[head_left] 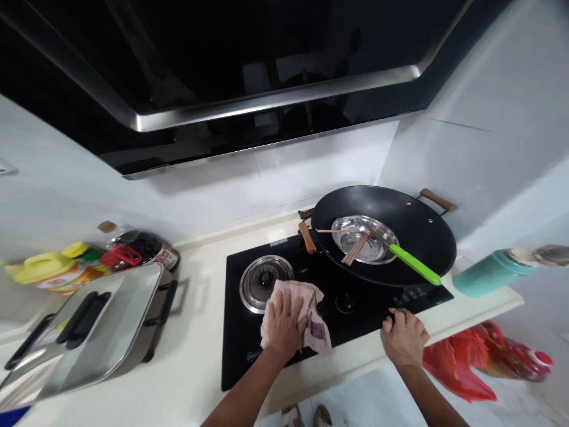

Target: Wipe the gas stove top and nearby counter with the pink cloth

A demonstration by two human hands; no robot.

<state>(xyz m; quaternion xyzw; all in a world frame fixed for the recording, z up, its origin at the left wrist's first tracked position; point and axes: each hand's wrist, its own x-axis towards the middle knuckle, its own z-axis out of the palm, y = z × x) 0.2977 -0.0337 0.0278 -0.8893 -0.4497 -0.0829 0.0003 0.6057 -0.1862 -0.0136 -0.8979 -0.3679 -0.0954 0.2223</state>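
Note:
My left hand (285, 323) lies flat with fingers spread on a pale pink cloth (313, 326), pressing it against the black glass cooktop (242, 370). The cloth's upper edge reaches the front of the left burner (262, 281). At the front right of the cooktop, my right hand (404, 338) rests on the counter edge with its fingers loosely curled and nothing seen in them. Behind it, a large black wok (422, 237) sits on the right side. A steel bowl (382, 231), wooden chopsticks (355, 249) and a tool with a green handle (415, 264) lie in the wok.
A lidded electric pan (120, 320) stands on the left counter, with yellow bottles (44, 270) and a dark bottle (142, 246) behind. A teal flask (484, 276) stands right of the wok. Overhead hangs a black range hood (267, 53). Below right is a red bag (457, 367).

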